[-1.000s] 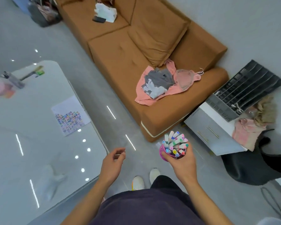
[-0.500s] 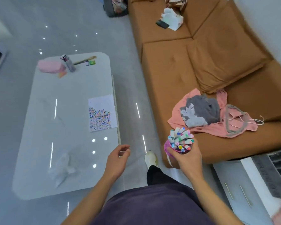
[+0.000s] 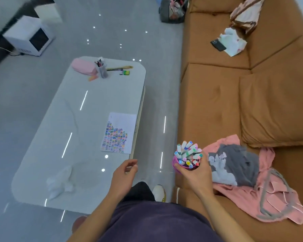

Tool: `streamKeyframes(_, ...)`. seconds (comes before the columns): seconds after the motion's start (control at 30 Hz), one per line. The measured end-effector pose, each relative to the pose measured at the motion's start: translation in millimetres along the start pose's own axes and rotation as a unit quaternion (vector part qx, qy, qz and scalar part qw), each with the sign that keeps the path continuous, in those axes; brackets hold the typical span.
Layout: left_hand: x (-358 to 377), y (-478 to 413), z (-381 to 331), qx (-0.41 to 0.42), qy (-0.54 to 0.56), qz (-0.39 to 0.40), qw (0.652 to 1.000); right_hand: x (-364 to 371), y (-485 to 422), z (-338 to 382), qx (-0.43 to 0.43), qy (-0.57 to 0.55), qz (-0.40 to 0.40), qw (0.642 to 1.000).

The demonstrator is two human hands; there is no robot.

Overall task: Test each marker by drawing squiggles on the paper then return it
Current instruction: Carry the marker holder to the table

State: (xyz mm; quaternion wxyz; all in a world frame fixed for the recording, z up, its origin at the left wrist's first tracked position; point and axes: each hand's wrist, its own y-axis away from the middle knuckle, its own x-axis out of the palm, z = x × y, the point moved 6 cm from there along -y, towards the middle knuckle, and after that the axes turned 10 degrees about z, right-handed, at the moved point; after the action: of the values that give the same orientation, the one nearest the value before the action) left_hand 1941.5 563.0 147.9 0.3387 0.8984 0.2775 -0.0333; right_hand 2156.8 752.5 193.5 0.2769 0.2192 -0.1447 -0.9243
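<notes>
My right hand (image 3: 197, 173) grips a pink cup (image 3: 175, 163) packed with several capped markers (image 3: 188, 154), held in the air above the gap between table and sofa. A white paper (image 3: 120, 132) with rows of coloured squiggles lies on the glossy white table (image 3: 63, 137), near its right edge. My left hand (image 3: 123, 173) hovers over the table's near right corner, fingers loosely curled, holding nothing.
At the table's far end sit a pink pouch (image 3: 84, 66), a pen holder (image 3: 102, 69) and loose pens (image 3: 120, 68). A crumpled tissue (image 3: 59, 182) lies near me. The brown sofa (image 3: 217, 105) on the right carries pink clothes (image 3: 243, 173) and a phone (image 3: 218, 45).
The view has swung left, bringing the whole table and paper into sight. Both hands keep their pose, the right still holding the marker cup.
</notes>
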Motion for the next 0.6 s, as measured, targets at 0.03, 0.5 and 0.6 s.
streamKeyframes(0.03, -3.0, -5.6, -3.2, -0.002, 0.002, -0.007, 1.0, 3.0, -10.5, 4.7, 0.0, 0.001, 0.009, 1.0)
streamKeyframes(0.5, -57.3, -105.4, -39.5, -0.037, 0.096, -0.108, 0.989, 69.4, -165.0, 79.8, -0.023, 0.074, 0.152, 0.985)
streamKeyframes(0.6, -67.2, -125.6, -45.8, -0.051, 0.114, -0.12, 0.985, 83.7, -193.7, 99.4, -0.035, 0.088, 0.176, 0.98)
